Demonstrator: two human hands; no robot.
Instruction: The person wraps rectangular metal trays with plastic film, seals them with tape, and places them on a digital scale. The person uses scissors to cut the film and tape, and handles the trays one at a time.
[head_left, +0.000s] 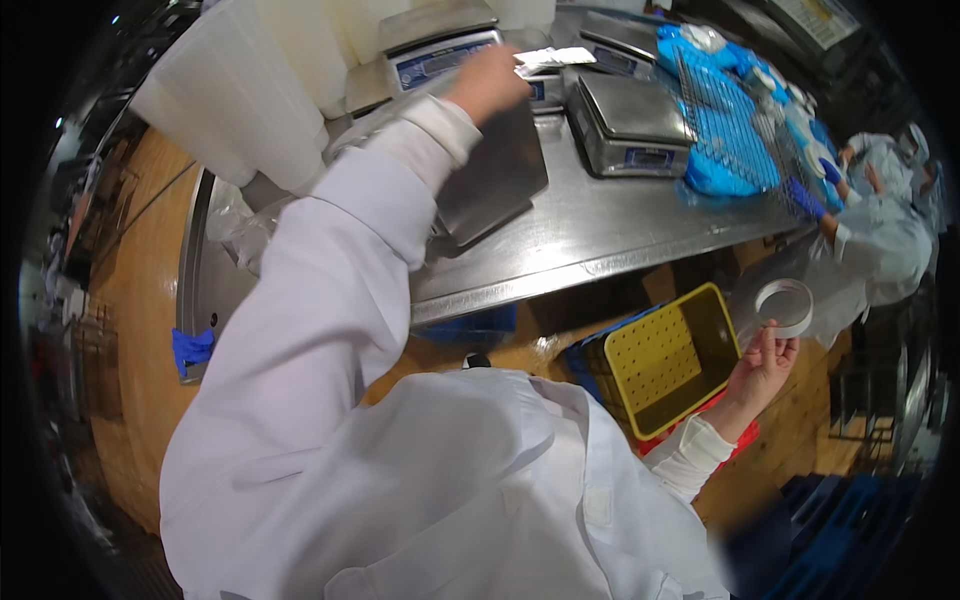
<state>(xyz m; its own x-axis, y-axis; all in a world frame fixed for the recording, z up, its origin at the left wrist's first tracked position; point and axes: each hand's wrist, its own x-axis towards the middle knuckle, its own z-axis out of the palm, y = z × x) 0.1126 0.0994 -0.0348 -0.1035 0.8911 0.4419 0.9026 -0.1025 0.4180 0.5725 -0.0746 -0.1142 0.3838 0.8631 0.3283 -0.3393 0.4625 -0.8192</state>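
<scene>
My left hand (491, 81) reaches across a stainless steel table (592, 225) beside several digital scales. A crumpled silvery strip (559, 57) sticks out at its fingers, over a small scale (546, 91); blur hides how the fingers hold it. Below the wrist lies a dark flat metal plate (499, 169). Off to the right, past the table's front edge, my right hand (761, 371) pinches a roll of white tape (784, 307) by its lower rim. Another scale with a steel platform (634, 112) stands to the right of my left hand.
Tall stacks of white plastic containers (232, 90) stand at the left. Blue plastic bags (731, 161) lie under a wire rack (724, 120) on the right. A yellow perforated crate (667, 360) is below the table's edge. Co-workers (885, 217) in white, one blue-gloved, stand at the far right.
</scene>
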